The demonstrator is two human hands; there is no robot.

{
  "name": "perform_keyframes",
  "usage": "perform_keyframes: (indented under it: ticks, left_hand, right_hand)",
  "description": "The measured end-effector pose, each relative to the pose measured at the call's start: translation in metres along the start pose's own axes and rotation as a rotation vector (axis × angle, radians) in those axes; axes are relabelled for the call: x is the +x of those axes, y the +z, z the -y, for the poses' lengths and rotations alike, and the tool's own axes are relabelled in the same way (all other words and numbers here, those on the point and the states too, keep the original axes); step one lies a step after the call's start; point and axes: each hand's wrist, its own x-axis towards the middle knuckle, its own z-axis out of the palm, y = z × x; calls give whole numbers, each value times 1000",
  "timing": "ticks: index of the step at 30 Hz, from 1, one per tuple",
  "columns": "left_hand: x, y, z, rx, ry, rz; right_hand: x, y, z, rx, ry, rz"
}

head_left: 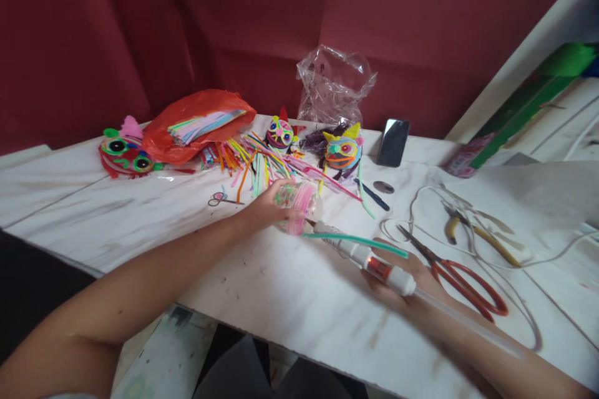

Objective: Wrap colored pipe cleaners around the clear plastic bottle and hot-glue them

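Note:
My left hand (pixel 266 204) is closed around a clear plastic ball (pixel 285 195) with bands of pink pipe cleaner (pixel 303 209) wound around it. My right hand (pixel 421 277) grips a white pen-shaped hot glue gun (pixel 349 248) whose red switch is lit. Its tip points at the ball's lower right side, close to the pink band; whether it touches, I cannot tell. A pale glue stick appears to run out of the gun's back end. From the ball a green pipe cleaner (pixel 365 241) stretches right, above the gun.
Red-handled scissors (pixel 468 287), pliers (pixel 496 246) and a white cord lie at right. Behind are a phone (pixel 393 142), loose pipe cleaners (pixel 262 165), a red bag (pixel 191 144), and decorated animal heads (pixel 344 153). Small scissors (pixel 224 199) lie left of the ball.

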Motion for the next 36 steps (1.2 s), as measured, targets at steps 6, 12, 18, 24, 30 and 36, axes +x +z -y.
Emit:
perform_keyframes:
  ticks: [6, 12, 18, 24, 30, 36]
  left_hand:
    - [-3, 2, -5, -4, -15, 27]
    - [-2, 3, -4, 25, -10, -16]
    - [-1, 1, -2, -5, -2, 21]
    - [-1, 1, -2, 31, -3, 30]
    - [-2, 2, -4, 16, 15, 21]
    - [-2, 2, -4, 46, -2, 15]
  right_hand:
    - [1, -1, 0, 33, -46, -51]
    - [3, -1, 2, 32, -50, -72]
    - [3, -1, 2, 71, -4, -91]
    - [-1, 0, 3, 135, 137, -78]
    - [0, -4, 5, 207, 209, -20]
    - [-2, -6, 3, 167, 249, -27]
